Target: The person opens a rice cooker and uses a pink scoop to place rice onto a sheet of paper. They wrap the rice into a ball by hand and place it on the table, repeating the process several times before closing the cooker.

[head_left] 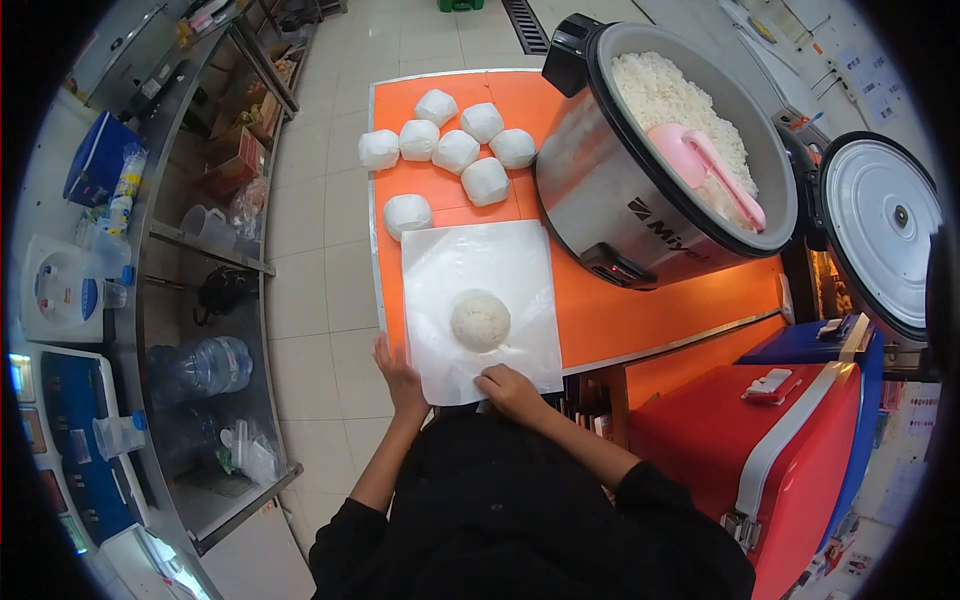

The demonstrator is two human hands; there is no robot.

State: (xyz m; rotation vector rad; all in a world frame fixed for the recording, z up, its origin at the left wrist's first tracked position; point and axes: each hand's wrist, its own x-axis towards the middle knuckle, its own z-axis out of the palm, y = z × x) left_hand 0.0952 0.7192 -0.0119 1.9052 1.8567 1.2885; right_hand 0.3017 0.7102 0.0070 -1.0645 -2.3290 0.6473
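Note:
A dome of cooked rice (pixel 480 321) rests on a white sheet of wrapping paper (pixel 478 258) at the near end of the orange table. My right hand (pixel 510 393) pinches the sheet's near edge, just below the rice. Beside the sheet's lower left corner is my left hand (pixel 400 380), fingers extended and apart, with nothing held in it. Just past the far left corner of the sheet sits a white wrapped bundle (pixel 407 214). More such bundles (pixel 456 151) stand grouped farther back on the table.
A large rice cooker (pixel 640 190) full of rice, with a pink scoop (pixel 705 172) in it, occupies the table's right side; its lid (pixel 880 235) hangs open. Red (pixel 740 430) and blue cooler boxes stand at the right. Metal shelving (pixel 215 390) with a water jug (pixel 205 365) runs along the left.

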